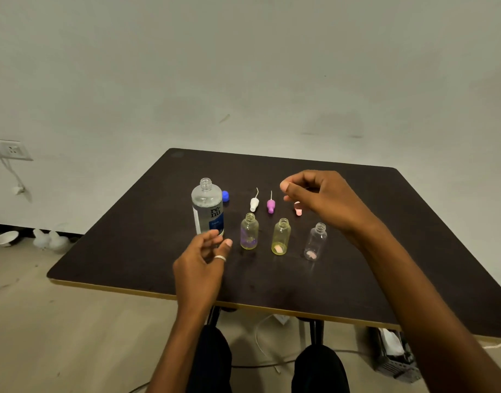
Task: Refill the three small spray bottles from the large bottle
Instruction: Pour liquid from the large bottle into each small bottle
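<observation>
The large clear bottle (207, 207) stands uncapped at the table's left, its blue cap (225, 196) just behind it. Three small open bottles stand in a row: left (249, 231), middle (281, 236), right (316, 241). Behind them lie a white spray head (254, 204), a purple one (270, 205) and a pink one (298, 209). My left hand (201, 262) hovers with relaxed fingers in front of the large bottle's base and holds nothing. My right hand (323, 199) hangs loosely curled above the pink spray head, partly hiding it.
The dark table (357, 279) has a yellow front edge. A wall socket with a cable (12, 150) is on the left wall. White objects (48, 241) lie on the floor at left, and a box (394, 355) sits under the table at right.
</observation>
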